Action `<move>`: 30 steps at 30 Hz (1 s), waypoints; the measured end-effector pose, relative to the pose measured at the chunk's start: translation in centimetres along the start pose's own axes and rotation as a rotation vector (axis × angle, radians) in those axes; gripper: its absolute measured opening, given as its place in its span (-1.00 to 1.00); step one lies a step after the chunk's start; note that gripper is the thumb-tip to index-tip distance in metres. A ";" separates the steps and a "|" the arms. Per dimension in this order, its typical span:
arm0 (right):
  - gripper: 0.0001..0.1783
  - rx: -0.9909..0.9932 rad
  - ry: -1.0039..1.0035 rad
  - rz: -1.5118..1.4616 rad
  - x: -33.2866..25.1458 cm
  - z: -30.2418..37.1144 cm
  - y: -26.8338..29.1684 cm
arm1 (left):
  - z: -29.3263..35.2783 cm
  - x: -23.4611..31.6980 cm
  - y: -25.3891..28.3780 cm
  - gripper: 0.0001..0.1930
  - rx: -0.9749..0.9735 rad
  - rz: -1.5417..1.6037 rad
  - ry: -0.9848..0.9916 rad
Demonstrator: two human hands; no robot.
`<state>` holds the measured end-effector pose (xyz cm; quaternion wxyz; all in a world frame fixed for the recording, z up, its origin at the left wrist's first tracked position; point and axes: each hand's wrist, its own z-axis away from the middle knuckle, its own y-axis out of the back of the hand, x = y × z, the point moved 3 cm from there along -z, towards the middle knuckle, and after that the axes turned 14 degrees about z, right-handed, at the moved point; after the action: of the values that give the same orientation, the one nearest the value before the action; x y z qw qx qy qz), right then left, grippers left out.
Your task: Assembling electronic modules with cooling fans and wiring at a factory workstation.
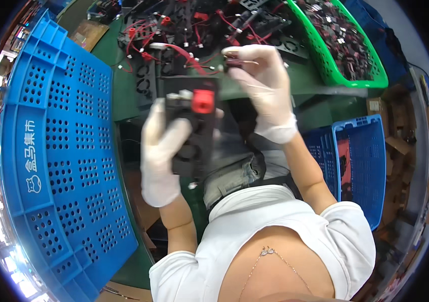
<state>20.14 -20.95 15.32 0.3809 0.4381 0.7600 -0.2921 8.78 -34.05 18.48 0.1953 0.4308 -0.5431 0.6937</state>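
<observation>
The left hand (159,151) has fingers clamped on a black panel (202,138), 1 red block (203,101) already on it; the right hand (269,90) pinches a small dark component (233,61), apparently unfitted. More panels (145,83) lie on the table (122,85).

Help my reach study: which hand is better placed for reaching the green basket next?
Probably the right hand: it's nearer the basket, pinching only a small part; the left hand holds a panel.
</observation>
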 end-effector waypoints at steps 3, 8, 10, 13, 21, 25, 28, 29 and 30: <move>-0.44 -0.157 -0.288 0.038 -2.7 1.6 3.9 | -0.9 -4.1 0.2 -0.67 -0.283 -0.031 0.213; -0.61 -0.185 -0.289 0.144 -3.0 2.8 7.1 | -1.2 -6.4 -1.0 -0.67 -0.480 0.063 0.380; -0.64 -0.019 -0.157 0.280 -4.0 3.1 8.3 | -0.5 -6.6 -1.5 -0.67 -0.356 0.127 0.399; -0.65 0.374 -0.013 0.416 -5.5 3.8 9.6 | -1.6 -6.5 -2.1 -0.69 -0.251 0.136 0.284; -0.65 -0.289 -0.072 0.425 -4.2 1.8 7.1 | -3.2 -6.9 -2.5 -0.65 -0.627 -0.686 0.142; -0.65 -0.427 -0.276 0.191 -1.6 3.3 8.3 | -3.2 -6.6 -1.7 -0.64 -0.658 -0.605 0.088; -0.67 -0.435 -0.300 0.137 -1.5 3.9 8.6 | -3.1 -6.5 -1.2 -0.63 -0.582 -0.476 0.255; -0.69 -0.446 -0.239 0.142 -1.5 3.9 8.4 | -3.3 -6.6 -1.1 -0.63 -0.583 -0.477 0.256; -0.71 -0.457 -0.180 0.147 -1.6 3.9 8.3 | -3.3 -6.8 -1.1 -0.63 -0.609 -0.502 0.242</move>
<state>29.27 -21.00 13.62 0.5563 0.3668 0.7356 -0.1221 12.05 -29.28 13.44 0.5395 0.3878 -0.5749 0.4776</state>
